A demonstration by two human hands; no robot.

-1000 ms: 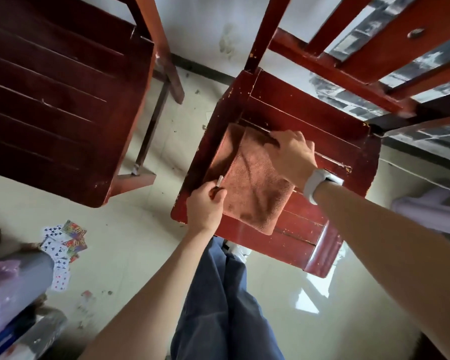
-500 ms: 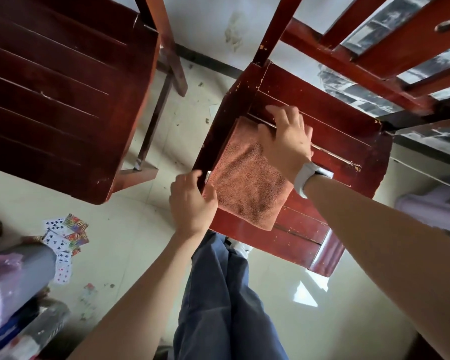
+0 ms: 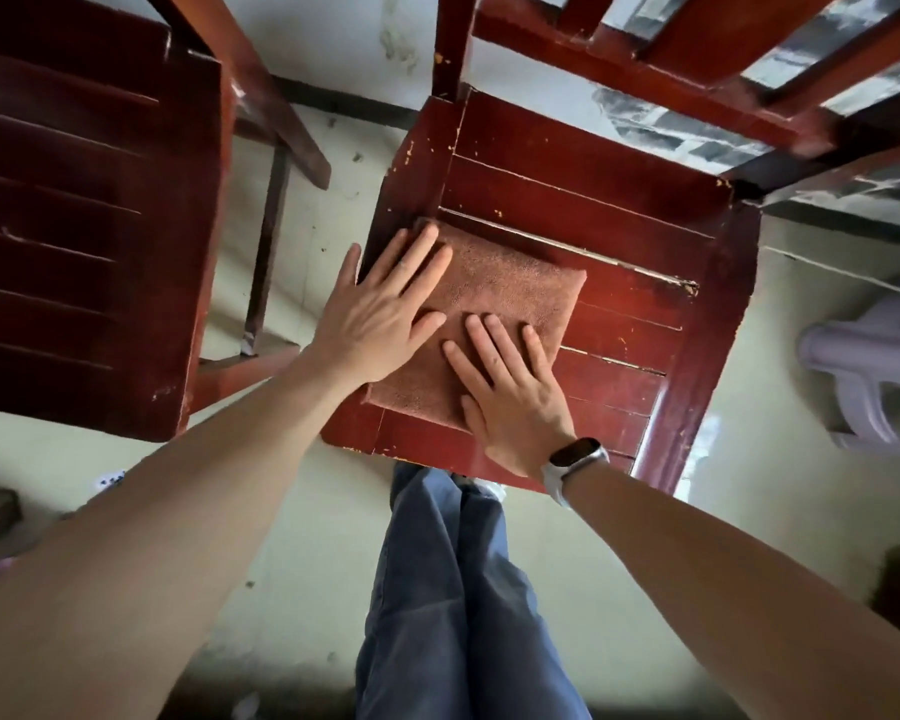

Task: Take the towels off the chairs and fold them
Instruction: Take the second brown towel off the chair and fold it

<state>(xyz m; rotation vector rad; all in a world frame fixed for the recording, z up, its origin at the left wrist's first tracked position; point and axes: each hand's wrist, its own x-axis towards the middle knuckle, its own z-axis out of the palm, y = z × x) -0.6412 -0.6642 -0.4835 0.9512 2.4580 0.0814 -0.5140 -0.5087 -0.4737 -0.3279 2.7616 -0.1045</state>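
A rust-brown towel [image 3: 510, 288] lies folded into a small square on the seat of the red wooden chair [image 3: 645, 241] in front of me. My left hand [image 3: 385, 314] rests flat on the towel's left edge, fingers spread, partly over the seat's side rail. My right hand [image 3: 515, 392], with a white-strapped watch on its wrist, lies flat on the towel's near right corner. Neither hand grips anything.
A second dark red wooden chair [image 3: 84, 210] stands at the left, its seat bare. A pale plastic stool [image 3: 863, 366] sits on the floor at the right. My blue-trousered legs [image 3: 453, 589] are below the chair's front edge.
Both hands let go of the towel's edges and now lie flat on top of it. The towel lies squarer on the seat. The view has moved closer over the chair.
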